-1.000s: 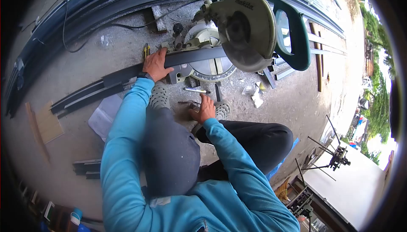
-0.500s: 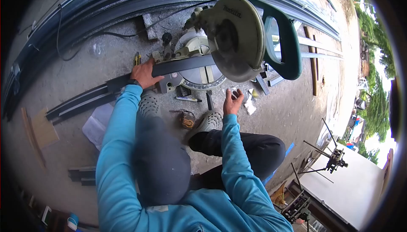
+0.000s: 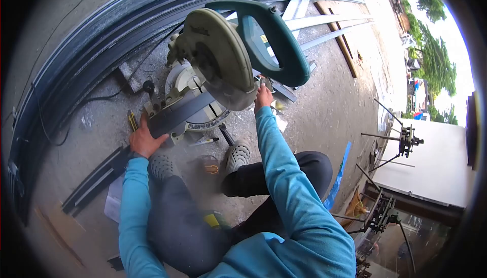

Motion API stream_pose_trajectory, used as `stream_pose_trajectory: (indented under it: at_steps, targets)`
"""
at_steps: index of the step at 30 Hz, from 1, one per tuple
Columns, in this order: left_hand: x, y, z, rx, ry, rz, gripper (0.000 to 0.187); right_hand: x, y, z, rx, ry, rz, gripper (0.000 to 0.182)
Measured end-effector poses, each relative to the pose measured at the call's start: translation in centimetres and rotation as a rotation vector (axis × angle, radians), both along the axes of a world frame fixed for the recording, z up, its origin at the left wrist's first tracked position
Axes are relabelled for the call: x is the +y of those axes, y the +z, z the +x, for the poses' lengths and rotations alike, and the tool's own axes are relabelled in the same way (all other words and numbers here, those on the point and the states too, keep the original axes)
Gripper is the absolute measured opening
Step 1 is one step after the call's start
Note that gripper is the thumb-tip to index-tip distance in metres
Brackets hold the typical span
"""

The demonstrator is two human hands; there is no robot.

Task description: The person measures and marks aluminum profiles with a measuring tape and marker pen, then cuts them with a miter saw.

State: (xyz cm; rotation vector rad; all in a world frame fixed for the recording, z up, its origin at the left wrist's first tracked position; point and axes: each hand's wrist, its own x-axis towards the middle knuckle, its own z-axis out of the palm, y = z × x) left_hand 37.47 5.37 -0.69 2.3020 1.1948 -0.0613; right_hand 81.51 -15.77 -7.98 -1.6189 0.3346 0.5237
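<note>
My left hand (image 3: 145,142) is closed on a dark grey metal profile (image 3: 177,114), thumb on one side and fingers on the other. The profile lies across the bed of a miter saw (image 3: 215,49) and passes under its blade guard. My right hand (image 3: 263,98) is at the guard's right lower edge, fingers curled together near the end of the metal there. What those fingers hold is partly hidden. Above that hand is the saw's green handle (image 3: 299,70). A marker (image 3: 204,142) lies in front of the saw base, and a utility knife (image 3: 133,120) beside my left hand.
Long dark profiles (image 3: 91,54) lie bundled along the back and left. Shorter dark profiles (image 3: 99,176) lie by my left forearm. A tape measure (image 3: 210,166) is between my shoes. Wooden strips (image 3: 340,44) and light metal bars (image 3: 324,21) lie at the right back.
My right hand has moved up from above the floor to the saw's guard, and its fingers have drawn together. My left hand stays on the profile. The camera view has shifted and turned.
</note>
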Motion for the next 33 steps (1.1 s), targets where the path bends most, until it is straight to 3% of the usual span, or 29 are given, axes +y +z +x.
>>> stream_pose_trajectory:
  at_steps: [1,2,3,8,12,15,18,28,33]
  targets:
    - [-1.0,0.6,-0.2,0.008,-0.001,-0.01,0.117,0.3,-0.3,0.5,-0.001,-0.038,0.022,0.046]
    - [-1.7,1.6,-0.3,0.032,-0.014,-0.046,0.118,1.2,0.8,0.2,0.045,-0.091,0.01,0.063]
    - [-2.2,2.4,-0.3,0.05,-0.015,-0.08,0.118,1.8,0.0,0.8,0.076,-0.132,0.117,0.064]
    - [-4.2,2.6,-0.3,0.07,0.003,-0.099,0.114,3.4,-1.9,4.3,0.027,-0.12,0.154,0.06]
    - [-3.0,-1.2,-1.6,-0.03,0.02,0.123,0.112,7.4,-0.7,6.4,0.025,-0.052,0.125,0.059]
    - [-1.8,0.5,-0.1,0.08,0.05,0.05,0.118,9.0,-0.4,7.0,0.02,-0.007,0.103,0.059]
    - [-1.6,0.2,0.5,0.002,0.026,0.016,0.12,10.3,-0.6,6.9,0.016,0.034,0.099,0.058]
    - [0.8,-1.2,0.9,0.058,0.021,0.029,0.12,5.6,-2.3,7.1,0.044,0.187,0.017,0.057]
    - [1.6,-1.6,2.0,0.04,-0.007,0.033,0.11,2.5,-0.8,8.5,0.065,0.359,-0.105,0.056]
